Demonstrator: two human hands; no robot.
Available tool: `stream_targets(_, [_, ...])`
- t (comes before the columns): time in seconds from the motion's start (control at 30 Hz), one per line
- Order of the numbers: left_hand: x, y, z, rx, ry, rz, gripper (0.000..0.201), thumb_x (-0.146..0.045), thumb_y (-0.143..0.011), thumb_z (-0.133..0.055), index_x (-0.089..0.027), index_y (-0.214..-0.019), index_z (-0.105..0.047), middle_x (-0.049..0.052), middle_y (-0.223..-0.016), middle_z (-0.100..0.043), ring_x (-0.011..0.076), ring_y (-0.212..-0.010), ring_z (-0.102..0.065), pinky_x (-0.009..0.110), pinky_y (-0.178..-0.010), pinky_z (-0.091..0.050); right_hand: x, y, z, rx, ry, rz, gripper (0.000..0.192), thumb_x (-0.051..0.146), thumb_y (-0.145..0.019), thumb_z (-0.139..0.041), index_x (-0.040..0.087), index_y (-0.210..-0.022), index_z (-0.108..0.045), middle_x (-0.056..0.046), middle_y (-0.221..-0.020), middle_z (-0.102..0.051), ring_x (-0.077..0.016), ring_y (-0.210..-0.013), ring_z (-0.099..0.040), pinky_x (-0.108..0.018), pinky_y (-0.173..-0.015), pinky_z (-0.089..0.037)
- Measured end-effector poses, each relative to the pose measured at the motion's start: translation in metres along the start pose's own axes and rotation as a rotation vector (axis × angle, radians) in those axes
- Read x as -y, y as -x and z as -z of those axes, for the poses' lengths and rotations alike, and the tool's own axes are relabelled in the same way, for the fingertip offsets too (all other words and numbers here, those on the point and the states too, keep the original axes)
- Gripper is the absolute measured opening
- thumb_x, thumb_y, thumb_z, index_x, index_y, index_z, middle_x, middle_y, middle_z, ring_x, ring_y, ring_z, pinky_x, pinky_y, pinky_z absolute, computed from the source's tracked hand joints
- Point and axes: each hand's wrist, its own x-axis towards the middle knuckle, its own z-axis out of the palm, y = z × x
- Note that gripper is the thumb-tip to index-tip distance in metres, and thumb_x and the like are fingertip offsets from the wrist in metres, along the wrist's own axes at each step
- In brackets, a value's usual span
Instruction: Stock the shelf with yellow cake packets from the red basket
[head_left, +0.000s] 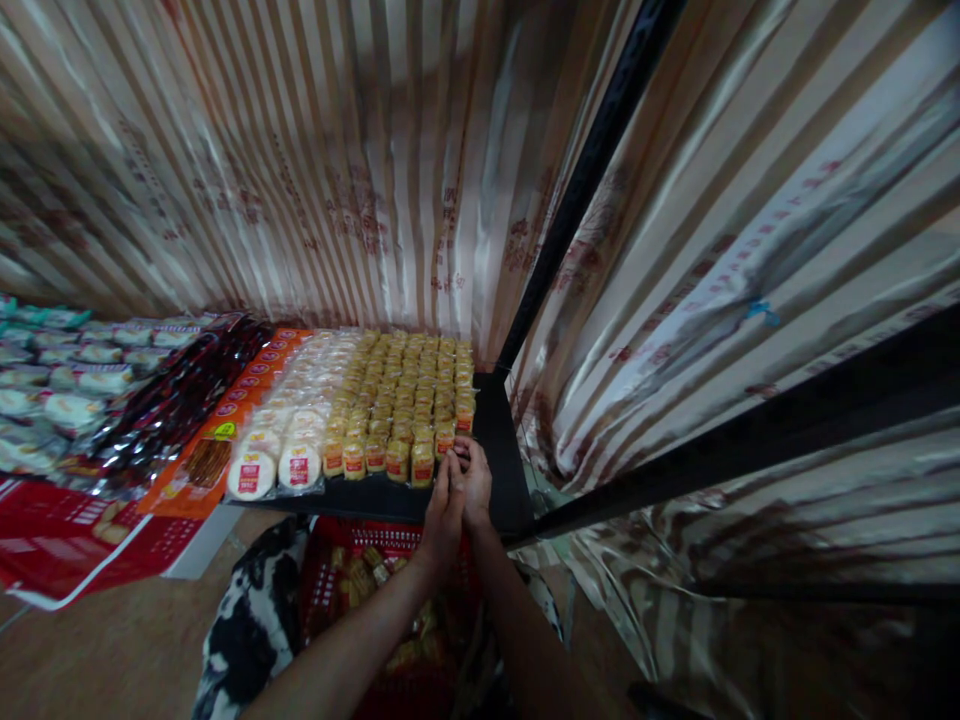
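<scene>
My left hand and my right hand are pressed together at the front right corner of a black shelf. Their fingers close around a small yellow-wrapped snack pack at the end of the front row; the pack itself is mostly hidden. Rows of small yellow snack packs fill the shelf to the left of my hands. Beside them lie round white cakes in clear wrap.
A red plastic basket with more yellow packs sits below the shelf, under my forearms. Orange packets, dark red packets and pale green-white packs line the shelf leftward. Striped satin curtains hang behind and to the right.
</scene>
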Motion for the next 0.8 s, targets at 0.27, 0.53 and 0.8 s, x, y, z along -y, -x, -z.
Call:
stream_targets(0.27, [-0.012,0.003,0.001,-0.011,-0.016,0.014,0.055,-0.04,-0.09,-0.037,-0.014,-0.138,-0.036,0.009,-0.146,-0.034,0.0197,-0.134,-0.033,0.032,-0.112,-0.024,0.003,0.003,0.0,0.008,-0.001,-0.027,0.027,0.031,-0.078,-0.049,0.018,-0.1,-0.056,-0.008,-0.103,-0.056,-0.0165,-0.086,-0.059,-0.032,-0.078,-0.051])
stream_targets(0.53, [-0.007,0.045,0.017,-0.016,-0.138,-0.128,0.037,-0.036,-0.089,-0.04,-0.019,-0.118,-0.055,0.008,-0.123,-0.059,0.0188,-0.114,-0.053,0.034,-0.102,-0.038,0.018,0.059,0.012,-0.167,0.045,-0.058,0.029,0.039,-0.083,-0.043,0.018,-0.098,-0.055,-0.008,-0.1,-0.06,-0.0182,-0.089,-0.058,-0.034,-0.081,-0.048])
stream_targets(0.8, [0.059,0.079,0.048,-0.081,-0.255,-0.018,0.026,-0.023,-0.08,-0.042,-0.018,-0.089,-0.066,0.008,-0.098,-0.068,0.0197,-0.094,-0.06,0.038,-0.095,-0.043,-0.023,0.149,-0.002,-0.143,0.067,-0.302,0.023,0.036,-0.08,-0.043,0.021,-0.091,-0.058,-0.006,-0.089,-0.067,-0.0187,-0.083,-0.062,-0.034,-0.08,-0.049])
